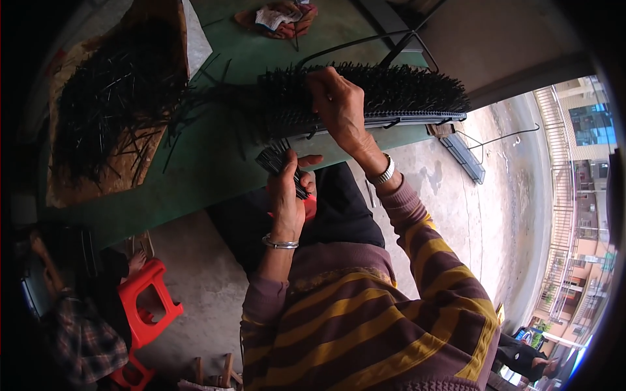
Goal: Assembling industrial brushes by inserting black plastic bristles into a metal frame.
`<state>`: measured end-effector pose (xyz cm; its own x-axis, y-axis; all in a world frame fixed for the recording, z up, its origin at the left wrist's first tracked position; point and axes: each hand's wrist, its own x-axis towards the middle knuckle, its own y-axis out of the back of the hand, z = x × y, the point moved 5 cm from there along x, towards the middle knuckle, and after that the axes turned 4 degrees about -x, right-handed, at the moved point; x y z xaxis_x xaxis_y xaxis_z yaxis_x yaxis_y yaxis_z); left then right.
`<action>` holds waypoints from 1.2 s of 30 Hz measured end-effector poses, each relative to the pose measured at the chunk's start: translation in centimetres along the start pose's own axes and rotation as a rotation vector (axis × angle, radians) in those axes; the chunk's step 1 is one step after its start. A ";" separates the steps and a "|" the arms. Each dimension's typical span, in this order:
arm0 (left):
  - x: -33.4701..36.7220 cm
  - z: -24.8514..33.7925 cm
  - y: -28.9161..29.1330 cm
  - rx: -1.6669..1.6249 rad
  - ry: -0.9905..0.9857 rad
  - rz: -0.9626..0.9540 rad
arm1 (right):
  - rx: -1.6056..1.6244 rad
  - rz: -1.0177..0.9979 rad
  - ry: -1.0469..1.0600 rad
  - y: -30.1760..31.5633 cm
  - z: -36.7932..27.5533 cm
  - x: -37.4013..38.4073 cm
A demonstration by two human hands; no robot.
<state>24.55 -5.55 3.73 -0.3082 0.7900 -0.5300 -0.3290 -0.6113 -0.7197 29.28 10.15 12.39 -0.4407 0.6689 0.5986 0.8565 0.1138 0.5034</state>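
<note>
My left hand, a metal bangle at its wrist, is closed round a bundle of thin black strips in front of my lap. Something red shows beside its palm. Higher up, my right hand has its fingers curled together at the near side of a long rack, densely filled with upright black strips. What its fingertips hold, if anything, is hidden behind the hand. The rack lies along the near edge of the green table.
Left on the table, a large heap of loose black strips lies on brown sheeting, with more scattered nearby. A crumpled reddish bag is at the back. Bent metal rods rise behind the rack. A red stool and another person's plaid clothing are lower left.
</note>
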 end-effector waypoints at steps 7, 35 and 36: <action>-0.1 -0.1 0.1 0.053 -0.036 -0.008 | 0.015 -0.021 -0.005 -0.1 0.0 -0.4; -0.3 -0.5 0.9 0.037 -0.085 0.051 | -0.492 -0.139 0.172 0.0 -1.5 -2.1; -0.3 -0.5 0.9 0.041 -0.083 0.047 | -0.322 -0.137 0.100 0.7 -1.6 -2.3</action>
<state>24.78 -6.33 2.99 -0.3963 0.7545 -0.5231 -0.3481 -0.6507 -0.6749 30.44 7.51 12.40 -0.5830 0.5868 0.5619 0.6661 -0.0507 0.7441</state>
